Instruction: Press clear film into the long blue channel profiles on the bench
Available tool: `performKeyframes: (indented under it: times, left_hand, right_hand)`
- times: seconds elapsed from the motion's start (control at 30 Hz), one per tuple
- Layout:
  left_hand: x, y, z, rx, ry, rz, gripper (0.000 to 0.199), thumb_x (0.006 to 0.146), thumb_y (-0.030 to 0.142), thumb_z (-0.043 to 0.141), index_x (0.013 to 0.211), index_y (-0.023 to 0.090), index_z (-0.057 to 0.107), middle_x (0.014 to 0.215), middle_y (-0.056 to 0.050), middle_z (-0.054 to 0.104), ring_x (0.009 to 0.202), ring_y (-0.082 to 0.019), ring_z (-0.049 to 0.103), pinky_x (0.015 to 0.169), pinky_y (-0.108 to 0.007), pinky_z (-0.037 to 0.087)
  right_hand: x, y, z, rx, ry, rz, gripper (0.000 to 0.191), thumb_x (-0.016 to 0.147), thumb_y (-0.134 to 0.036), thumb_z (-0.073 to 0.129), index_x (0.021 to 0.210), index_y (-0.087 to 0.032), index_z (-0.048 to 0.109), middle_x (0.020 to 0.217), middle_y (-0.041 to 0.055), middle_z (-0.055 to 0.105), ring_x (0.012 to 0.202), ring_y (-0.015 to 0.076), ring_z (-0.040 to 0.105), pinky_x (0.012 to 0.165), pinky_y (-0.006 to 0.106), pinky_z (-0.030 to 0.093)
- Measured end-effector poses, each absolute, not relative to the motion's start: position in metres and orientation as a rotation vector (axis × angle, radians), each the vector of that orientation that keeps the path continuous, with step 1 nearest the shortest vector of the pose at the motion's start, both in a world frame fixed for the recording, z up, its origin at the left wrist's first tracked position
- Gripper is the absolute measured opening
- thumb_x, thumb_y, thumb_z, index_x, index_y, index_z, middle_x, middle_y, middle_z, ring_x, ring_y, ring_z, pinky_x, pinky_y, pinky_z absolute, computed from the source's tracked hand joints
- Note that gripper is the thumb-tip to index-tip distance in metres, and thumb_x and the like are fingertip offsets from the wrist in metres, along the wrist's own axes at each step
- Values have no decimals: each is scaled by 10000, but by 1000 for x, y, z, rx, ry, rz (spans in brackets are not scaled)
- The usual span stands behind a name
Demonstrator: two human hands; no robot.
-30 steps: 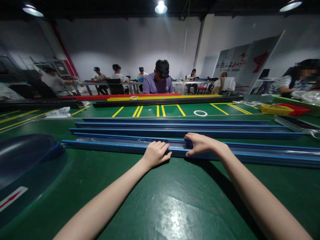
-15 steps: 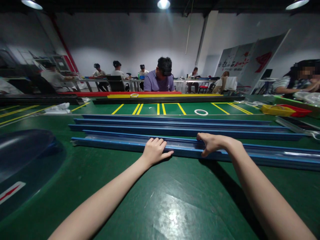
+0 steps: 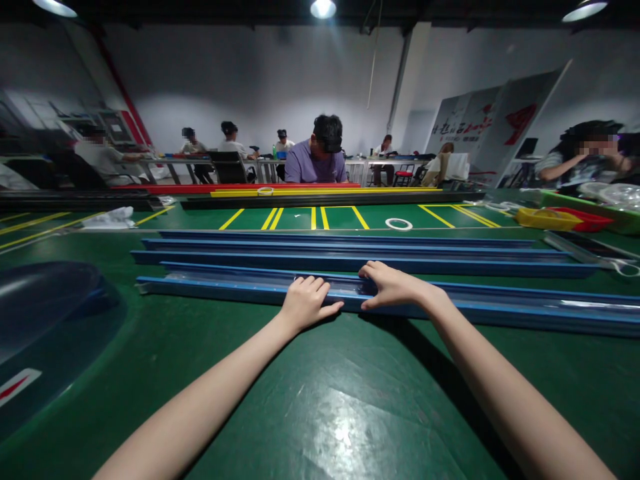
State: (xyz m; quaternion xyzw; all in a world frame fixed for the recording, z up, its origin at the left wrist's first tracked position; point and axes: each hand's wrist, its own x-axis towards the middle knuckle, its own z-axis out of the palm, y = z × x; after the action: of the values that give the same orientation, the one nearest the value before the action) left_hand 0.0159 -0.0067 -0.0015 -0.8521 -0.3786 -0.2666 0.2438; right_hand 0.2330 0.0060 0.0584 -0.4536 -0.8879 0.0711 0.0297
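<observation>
A long blue U-shaped channel (image 3: 240,287) lies across the green table, its open side up and a clear strip along its inside. My left hand (image 3: 306,301) is closed on its near wall, fingers curled over the top edge and thumb along the outer face. Just to the right, my right hand (image 3: 393,287) straddles the same channel with thumb and fingers spread apart, fingertips by the far wall and thumb by the near one. Whether it touches the channel is unclear. Directly behind lie more blue channels (image 3: 350,261), parallel to it.
A clear dark plastic dome (image 3: 45,320) stands at left. Farther back are a white tape ring (image 3: 399,225), crumpled white plastic (image 3: 107,219), black bars (image 3: 310,201) and a yellow tray (image 3: 545,219). Scissors (image 3: 625,267) lie at right. A co-worker in purple (image 3: 315,163) sits opposite.
My right hand has moved left along the channel, closer to my left hand. The left hand keeps its hold, and the channel stays in place. The view has shifted slightly.
</observation>
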Motion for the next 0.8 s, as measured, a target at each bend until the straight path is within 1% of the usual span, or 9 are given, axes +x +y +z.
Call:
performKeyframes:
  times: [0.2,0.47,0.67,0.8]
  left_hand:
    - [14,-6,-2,-2347,-990,-746,430,818,531,371,786,156,579,707,-32,590,677,-163,521,600,-290,321]
    - [13,-7,1,-2341,-894,-708,424,832,523,360,813,156,571,707,-33,582,673,-166,508,591,-292,303]
    - [14,-7,1,-2356,-882,-697,429,833,528,355,846,152,562,740,-41,592,691,-164,515,595,-286,306]
    - [14,-7,1,-2361,-892,-696,423,836,525,353,831,156,560,736,-41,590,696,-163,518,591,-284,310]
  right_hand:
    - [240,11,57,-1374,-2733,246,607,551,-482,658,1034,-146,503,1017,107,504,905,231,497,736,293,416]
    - [262,18,57,-1497,-2734,338,650,480,-482,682,1018,-165,503,1008,85,524,889,230,514,750,291,419]
    - [270,13,67,-1695,-2725,483,709,459,-449,691,1068,-153,482,1079,106,507,967,253,493,797,296,409]
    - [270,10,73,-1704,-2722,533,723,455,-503,693,1059,-167,481,1089,102,510,975,256,489,798,307,409]
